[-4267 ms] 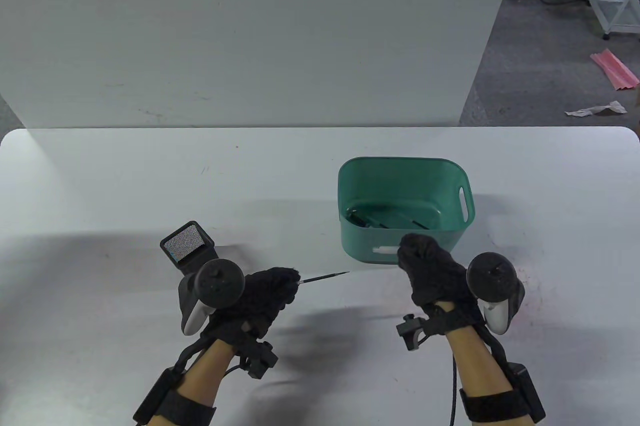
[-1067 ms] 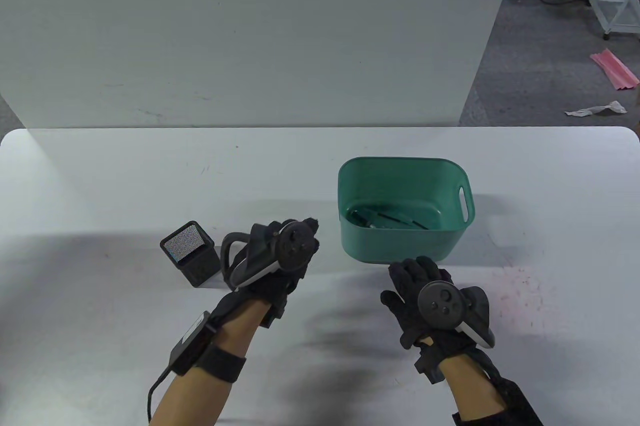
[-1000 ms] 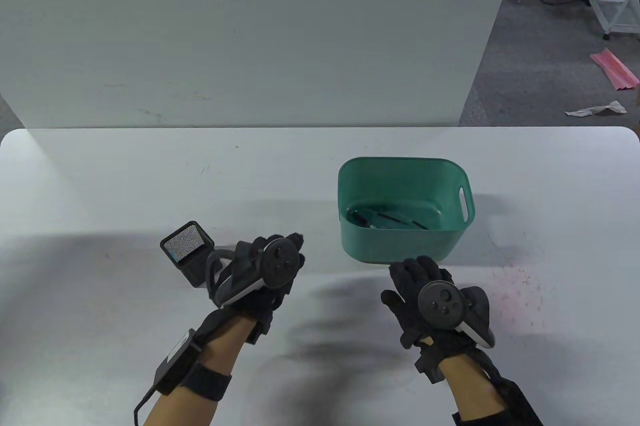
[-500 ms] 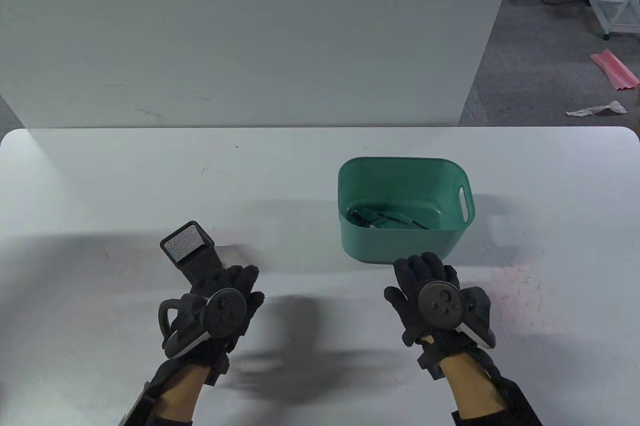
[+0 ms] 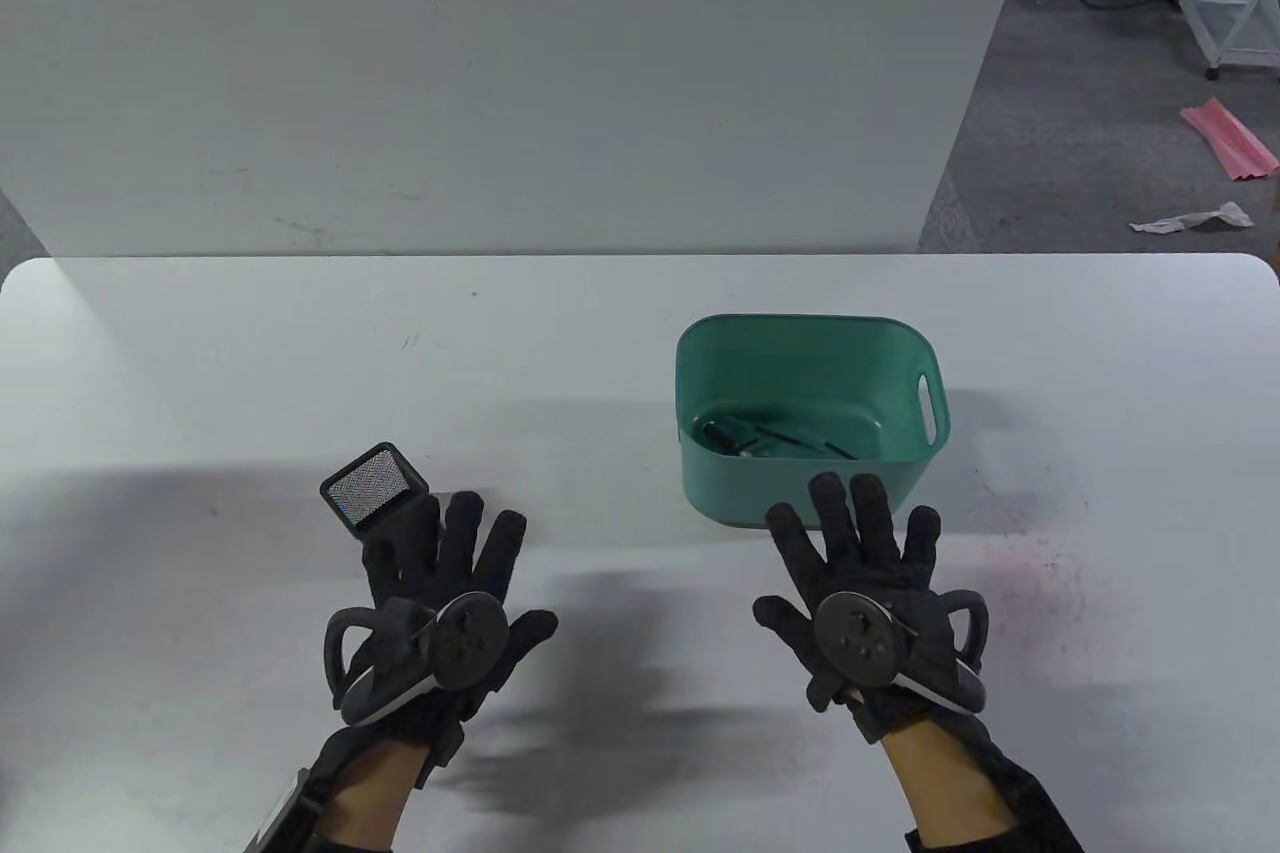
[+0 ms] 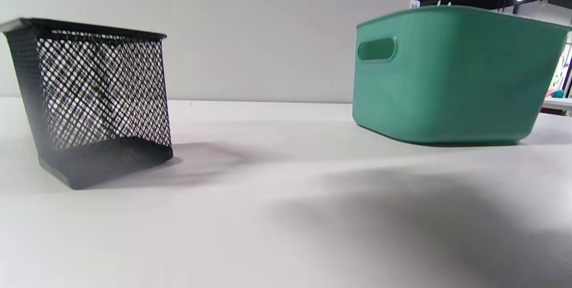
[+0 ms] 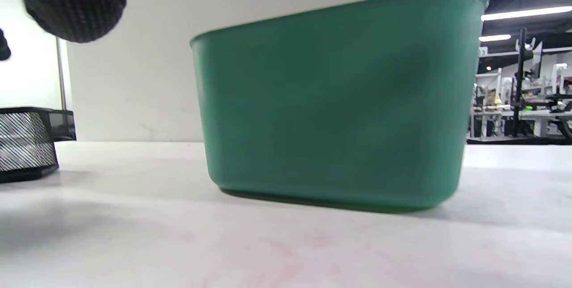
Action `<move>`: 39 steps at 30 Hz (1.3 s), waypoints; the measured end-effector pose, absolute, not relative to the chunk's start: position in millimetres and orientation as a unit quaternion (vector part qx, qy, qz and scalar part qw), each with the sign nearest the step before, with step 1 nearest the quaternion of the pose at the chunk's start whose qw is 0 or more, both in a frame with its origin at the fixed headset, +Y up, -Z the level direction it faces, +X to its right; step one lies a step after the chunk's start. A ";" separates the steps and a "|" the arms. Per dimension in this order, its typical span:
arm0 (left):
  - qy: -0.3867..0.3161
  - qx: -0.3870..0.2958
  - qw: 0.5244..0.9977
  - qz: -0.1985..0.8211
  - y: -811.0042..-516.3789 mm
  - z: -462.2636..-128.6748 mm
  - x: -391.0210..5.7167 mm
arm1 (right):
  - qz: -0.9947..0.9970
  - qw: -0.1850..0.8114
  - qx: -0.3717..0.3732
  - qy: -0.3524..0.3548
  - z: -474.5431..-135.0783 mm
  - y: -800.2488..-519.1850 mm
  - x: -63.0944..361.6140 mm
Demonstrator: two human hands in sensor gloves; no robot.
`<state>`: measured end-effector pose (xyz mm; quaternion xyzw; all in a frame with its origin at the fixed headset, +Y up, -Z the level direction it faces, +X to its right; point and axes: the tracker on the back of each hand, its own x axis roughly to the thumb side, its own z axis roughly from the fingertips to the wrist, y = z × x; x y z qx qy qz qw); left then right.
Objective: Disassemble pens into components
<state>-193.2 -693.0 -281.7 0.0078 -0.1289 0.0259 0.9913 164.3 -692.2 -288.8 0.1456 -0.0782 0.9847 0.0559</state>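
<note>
A green plastic bin (image 5: 705, 373) stands right of centre on the white table and holds dark pen parts (image 5: 770, 441) on its floor. It fills the right wrist view (image 7: 330, 113) and shows at the right of the left wrist view (image 6: 451, 73). My left hand (image 5: 450, 583) lies flat, palm down, fingers spread and empty, just in front of a black mesh pen holder (image 5: 368, 488). My right hand (image 5: 860, 573) lies flat with fingers spread and empty; its fingertips (image 5: 870, 493) overlap the bin's near wall in this view.
The mesh pen holder (image 6: 96, 100) looks empty in the left wrist view. A faint pink stain (image 5: 1040, 573) marks the table right of my right hand. A white wall panel (image 5: 500, 73) stands behind the table.
Earlier my left hand held a thin pen refill; now it holds nothing. It drew back from near the bin toward the near edge, and both hands spread flat.
</note>
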 end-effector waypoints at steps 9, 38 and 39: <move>-0.132 -0.012 0.991 0.025 -698.6 -284.4 -188.8 | 0.987 0.055 0.139 -0.057 -289.7 -696.6 168.4; -0.118 -0.023 0.993 0.021 -702.0 -285.1 -192.5 | 0.989 0.075 0.126 -0.032 -291.8 -700.2 171.3; -0.117 -0.023 0.993 0.021 -702.0 -285.1 -192.5 | 0.989 0.075 0.125 -0.032 -291.8 -700.1 171.6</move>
